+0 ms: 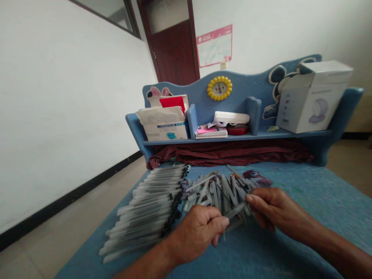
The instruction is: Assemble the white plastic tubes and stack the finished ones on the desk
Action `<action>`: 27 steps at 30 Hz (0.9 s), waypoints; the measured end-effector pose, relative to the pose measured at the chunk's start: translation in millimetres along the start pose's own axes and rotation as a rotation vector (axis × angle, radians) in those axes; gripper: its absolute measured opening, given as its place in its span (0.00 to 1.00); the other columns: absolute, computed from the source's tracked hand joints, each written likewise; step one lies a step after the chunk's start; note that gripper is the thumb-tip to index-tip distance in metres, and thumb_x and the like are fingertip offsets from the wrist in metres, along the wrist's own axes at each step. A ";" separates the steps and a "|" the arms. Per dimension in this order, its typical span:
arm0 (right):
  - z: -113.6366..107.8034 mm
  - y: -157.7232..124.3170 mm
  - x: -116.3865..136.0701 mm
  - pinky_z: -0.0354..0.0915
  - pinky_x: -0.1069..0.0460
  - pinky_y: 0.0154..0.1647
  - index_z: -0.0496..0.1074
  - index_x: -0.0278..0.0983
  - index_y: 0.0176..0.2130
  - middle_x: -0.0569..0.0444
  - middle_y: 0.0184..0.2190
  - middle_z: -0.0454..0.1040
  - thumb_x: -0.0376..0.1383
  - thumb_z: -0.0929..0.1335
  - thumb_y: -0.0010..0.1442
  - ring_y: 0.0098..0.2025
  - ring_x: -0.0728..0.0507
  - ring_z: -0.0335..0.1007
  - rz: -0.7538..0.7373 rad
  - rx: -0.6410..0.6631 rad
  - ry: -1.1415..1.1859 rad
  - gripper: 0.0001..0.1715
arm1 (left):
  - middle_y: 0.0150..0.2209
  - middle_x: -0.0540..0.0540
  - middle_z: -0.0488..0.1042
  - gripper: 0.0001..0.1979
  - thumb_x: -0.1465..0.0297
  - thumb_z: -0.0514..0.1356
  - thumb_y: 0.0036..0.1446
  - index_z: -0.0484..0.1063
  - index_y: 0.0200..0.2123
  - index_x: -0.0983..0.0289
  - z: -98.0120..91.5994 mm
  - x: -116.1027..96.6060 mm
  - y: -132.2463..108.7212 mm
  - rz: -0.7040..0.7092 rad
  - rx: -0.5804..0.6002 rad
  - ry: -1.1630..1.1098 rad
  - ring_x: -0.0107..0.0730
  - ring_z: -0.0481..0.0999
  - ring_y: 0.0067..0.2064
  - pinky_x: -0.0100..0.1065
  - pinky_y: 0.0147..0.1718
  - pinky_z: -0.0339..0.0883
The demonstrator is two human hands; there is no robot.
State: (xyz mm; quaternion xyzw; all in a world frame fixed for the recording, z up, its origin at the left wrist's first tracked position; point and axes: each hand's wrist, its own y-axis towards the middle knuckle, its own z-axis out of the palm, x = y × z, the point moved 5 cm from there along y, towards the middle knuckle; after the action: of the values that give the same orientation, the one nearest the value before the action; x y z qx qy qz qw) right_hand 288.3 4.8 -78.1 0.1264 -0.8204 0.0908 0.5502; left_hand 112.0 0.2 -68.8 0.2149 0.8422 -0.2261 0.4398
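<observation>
A narrow translucent plastic sleeve (236,210) stretches between my two hands. My left hand (200,230) is closed, thumb pressed against the fingers, at its near end. The far end is pinched between the thumb and forefinger of my right hand (270,207). Just beyond my hands lies a loose pile of similar translucent sleeves (216,192), mixed with thin dark and brownish sticks. Left of the pile, frosted tube-like pieces with black ends (142,209) lie side by side in a long stack. Whether anything is inside the held sleeve I cannot tell.
The blue desk (314,209) has a raised shelf at its back. On it stand a mask carton (167,130), papers (210,133), a red round case (237,130) and a white box (302,104). A checked cloth (232,153) lies beneath the shelf.
</observation>
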 end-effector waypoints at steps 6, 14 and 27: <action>1.3 -0.3 2.4 0.59 0.58 0.19 0.64 0.36 0.31 0.59 0.19 0.68 0.50 0.62 0.59 0.18 0.53 0.63 -0.044 0.046 0.095 0.19 | 0.16 0.45 0.62 0.19 0.60 0.51 0.58 0.64 0.20 0.65 -0.6 -1.7 -0.2 -0.003 -0.009 0.024 0.21 0.58 0.19 0.26 0.23 0.54; 1.7 1.0 -0.3 0.56 0.58 0.16 0.62 0.36 0.25 0.59 0.15 0.67 0.51 0.62 0.58 0.15 0.54 0.60 -0.007 0.036 0.086 0.23 | 0.17 0.46 0.62 0.19 0.60 0.51 0.57 0.63 0.19 0.65 -0.3 -2.0 -0.2 -0.006 -0.005 0.053 0.23 0.60 0.21 0.26 0.25 0.55; 0.9 1.2 -2.8 0.59 0.58 0.17 0.64 0.37 0.39 0.59 0.19 0.71 0.50 0.65 0.56 0.16 0.52 0.64 0.005 0.109 0.233 0.20 | 0.17 0.47 0.63 0.18 0.61 0.51 0.57 0.64 0.20 0.65 -1.3 -0.4 0.3 -0.013 -0.024 0.071 0.22 0.60 0.21 0.25 0.23 0.54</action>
State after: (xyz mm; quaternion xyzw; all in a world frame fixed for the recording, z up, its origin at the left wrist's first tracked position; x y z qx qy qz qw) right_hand 288.2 6.0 -81.0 0.1425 -0.7452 0.1506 0.6338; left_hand 111.5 1.2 -67.9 0.2121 0.8612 -0.2110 0.4108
